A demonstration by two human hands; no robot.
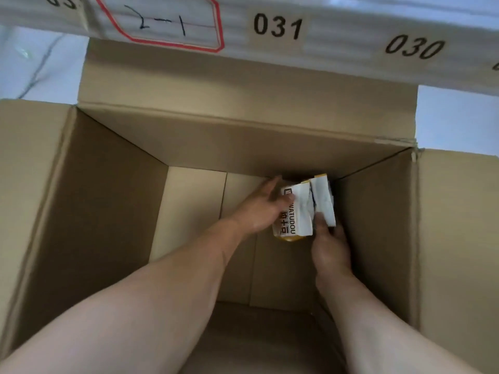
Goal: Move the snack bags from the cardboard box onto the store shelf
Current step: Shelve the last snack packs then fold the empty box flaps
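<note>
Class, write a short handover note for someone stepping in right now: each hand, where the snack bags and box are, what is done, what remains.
Left hand: fingers straight, pressed against the left side of the white-and-yellow crinkled snack bags.
Right hand: grips the bags' right edge.
Bags: low in the far right corner of the open brown cardboard box, still inside.
Done: bags gathered between both hands; no others visible in the box.
Left: lift them out and onto the white numbered store shelf.

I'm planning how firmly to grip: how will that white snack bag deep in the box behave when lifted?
The snack bag looks crumpled and creased, so it is probably soft and floppy, not stiff. Both the left hand and right hand are on it, perhaps for its bulk; it likely weighs little. Its smooth wrapper may slip.
</note>
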